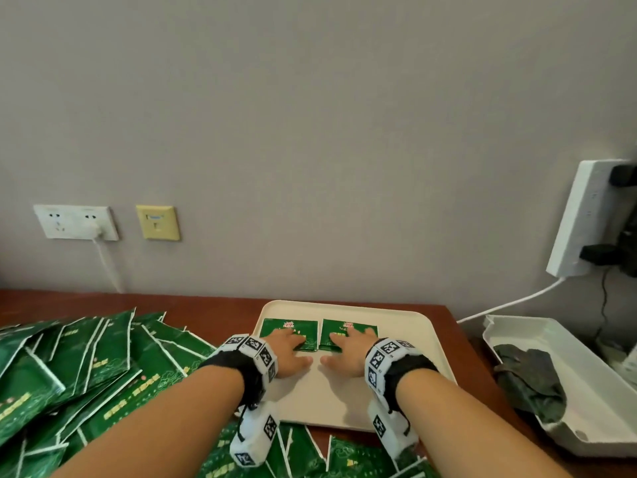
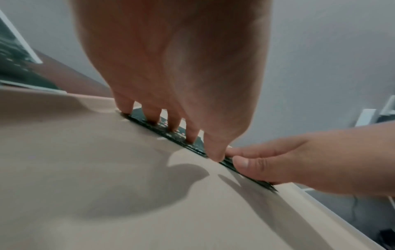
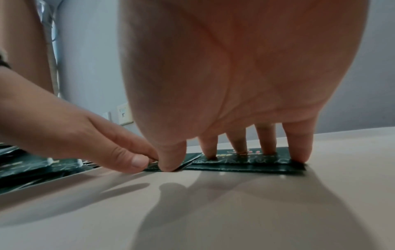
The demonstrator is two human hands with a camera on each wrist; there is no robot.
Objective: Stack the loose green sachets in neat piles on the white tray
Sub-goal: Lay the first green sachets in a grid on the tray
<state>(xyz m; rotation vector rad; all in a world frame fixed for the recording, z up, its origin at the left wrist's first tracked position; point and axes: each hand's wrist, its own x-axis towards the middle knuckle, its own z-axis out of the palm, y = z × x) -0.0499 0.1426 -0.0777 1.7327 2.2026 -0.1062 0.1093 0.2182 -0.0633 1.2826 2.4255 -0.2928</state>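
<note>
Two low piles of green sachets lie side by side at the far part of the white tray (image 1: 396,391). My left hand (image 1: 291,353) lies flat on the left pile (image 1: 275,326), and my right hand (image 1: 346,351) lies flat on the right pile (image 1: 336,327). In the left wrist view the left hand (image 2: 192,137) presses its straight fingers onto the left pile (image 2: 181,132), thumb at the pile's near corner. The right wrist view shows the right hand (image 3: 235,148) doing the same on the right pile (image 3: 245,166). The two thumbs nearly meet between the piles. A big heap of loose sachets (image 1: 86,367) covers the table on the left.
More loose sachets (image 1: 344,457) lie in front of the tray under my forearms. A white open box (image 1: 586,391) with dark cloth (image 1: 531,384) stands at the right. The wall rises just behind the tray, with sockets (image 1: 76,222) and a power strip (image 1: 579,219).
</note>
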